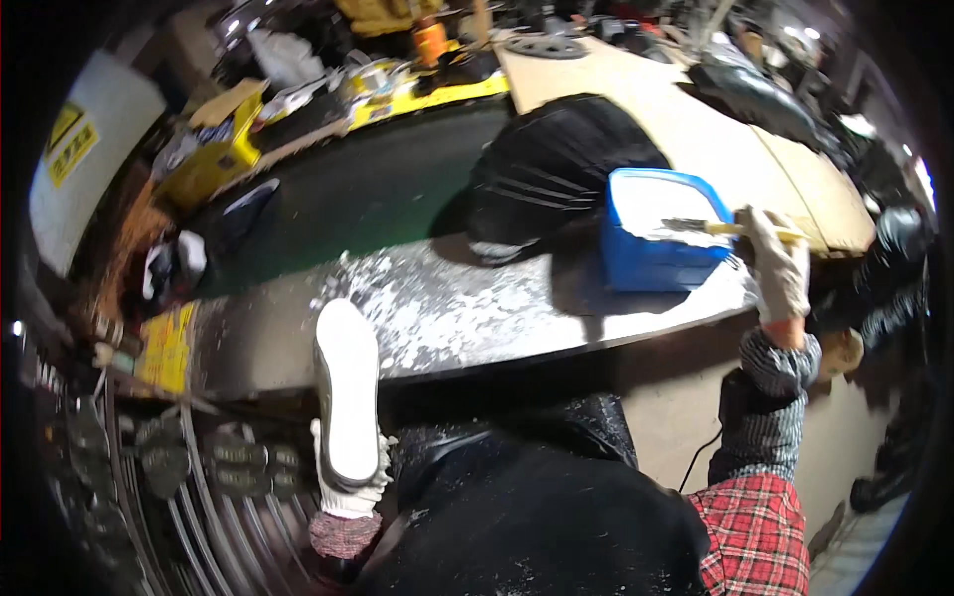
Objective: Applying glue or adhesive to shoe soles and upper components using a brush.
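My gloved left hand (353,497) grips a shoe (348,387) from beneath, its white sole turned up toward me and its dark edge just showing. The shoe reaches over the near edge of the bench. On the right, my gloved right hand (780,263) is closed around the pale handle of a brush (701,228). The bristles lie at the white paste (661,204) inside a blue square tub (651,260), near its right rim. The fingers under the shoe are mostly hidden.
White smears cover the metal bench edge (447,308). Behind it runs a dark green belt (368,179), with a black pleated cover (561,159) beside the tub. Shoes (179,263) lie at the belt's left. A rack (214,517) holding several dark shoes stands lower left.
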{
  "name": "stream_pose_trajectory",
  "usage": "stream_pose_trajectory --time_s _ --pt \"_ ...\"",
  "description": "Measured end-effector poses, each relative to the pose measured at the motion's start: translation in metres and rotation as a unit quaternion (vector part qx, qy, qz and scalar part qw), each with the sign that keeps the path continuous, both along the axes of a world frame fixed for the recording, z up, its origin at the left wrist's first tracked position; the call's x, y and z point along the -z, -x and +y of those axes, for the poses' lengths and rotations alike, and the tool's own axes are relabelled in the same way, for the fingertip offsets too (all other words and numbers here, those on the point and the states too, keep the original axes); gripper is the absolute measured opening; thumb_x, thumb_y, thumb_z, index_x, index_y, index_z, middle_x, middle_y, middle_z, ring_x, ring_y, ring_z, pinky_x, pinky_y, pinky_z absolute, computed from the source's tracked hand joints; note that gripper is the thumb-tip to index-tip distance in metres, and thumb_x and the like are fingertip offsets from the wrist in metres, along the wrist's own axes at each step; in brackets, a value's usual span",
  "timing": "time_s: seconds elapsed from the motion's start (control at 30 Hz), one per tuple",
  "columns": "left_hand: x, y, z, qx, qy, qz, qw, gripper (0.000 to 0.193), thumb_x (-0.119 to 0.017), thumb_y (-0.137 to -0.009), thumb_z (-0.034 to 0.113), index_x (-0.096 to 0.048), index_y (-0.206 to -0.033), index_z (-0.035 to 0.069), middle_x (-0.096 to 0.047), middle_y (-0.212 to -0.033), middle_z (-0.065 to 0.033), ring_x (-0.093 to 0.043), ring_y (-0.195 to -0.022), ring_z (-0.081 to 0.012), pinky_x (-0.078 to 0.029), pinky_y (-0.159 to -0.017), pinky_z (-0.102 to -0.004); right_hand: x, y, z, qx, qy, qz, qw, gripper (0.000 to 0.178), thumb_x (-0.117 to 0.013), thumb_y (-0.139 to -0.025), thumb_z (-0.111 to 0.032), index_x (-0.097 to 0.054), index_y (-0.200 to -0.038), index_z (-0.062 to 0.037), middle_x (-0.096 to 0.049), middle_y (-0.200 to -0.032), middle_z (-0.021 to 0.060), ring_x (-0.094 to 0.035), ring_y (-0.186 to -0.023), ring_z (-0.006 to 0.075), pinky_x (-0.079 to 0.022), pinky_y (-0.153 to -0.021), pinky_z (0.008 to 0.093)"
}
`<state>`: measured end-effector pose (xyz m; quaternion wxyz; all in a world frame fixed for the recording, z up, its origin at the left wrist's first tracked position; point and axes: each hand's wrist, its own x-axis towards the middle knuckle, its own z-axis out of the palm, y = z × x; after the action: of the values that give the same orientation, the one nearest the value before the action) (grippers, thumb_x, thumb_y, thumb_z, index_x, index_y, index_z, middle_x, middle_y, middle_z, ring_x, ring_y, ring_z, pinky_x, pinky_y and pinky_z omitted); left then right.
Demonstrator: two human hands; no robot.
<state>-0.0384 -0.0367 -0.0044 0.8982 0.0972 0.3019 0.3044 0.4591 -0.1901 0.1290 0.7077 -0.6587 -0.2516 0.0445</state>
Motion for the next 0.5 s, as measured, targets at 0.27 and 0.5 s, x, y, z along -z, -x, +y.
stream_pose_trajectory --time_s 0.27,0.5 --pt "0.046 0.021 0.008 -0.023 -0.05 -0.213 0.976 0.083 -0.036 -0.088 0.072 -0.05 -0.128 0.001 -0.066 -0.099 -0.0217 -0.068 -0.064 -0.0318 -0.059 -0.056 -0.0455 0.019 0.215 0.135 -0.503 0.066 -0.327 0.797 0.026 -0.07 -0.085 -0.021 -0.067 -0.102 -0.0001 -0.069 -0.085 0.0091 -0.066 -0.078 0.0156 -0.054 -0.069 0.0278" --pt "0.086 0.047 0.017 0.063 -0.005 -0.301 0.952 0.093 -0.045 -0.084 0.071 -0.039 -0.137 -0.005 -0.058 -0.118 -0.0292 -0.066 -0.086 -0.0441 -0.057 -0.066 -0.0555 0.072 0.229 0.224 -0.526 0.098 0.005 0.845 0.02 -0.066 -0.09 -0.015 -0.066 -0.102 0.0016 -0.068 -0.087 0.0067 -0.062 -0.079 0.0104 -0.051 -0.068 0.0223"
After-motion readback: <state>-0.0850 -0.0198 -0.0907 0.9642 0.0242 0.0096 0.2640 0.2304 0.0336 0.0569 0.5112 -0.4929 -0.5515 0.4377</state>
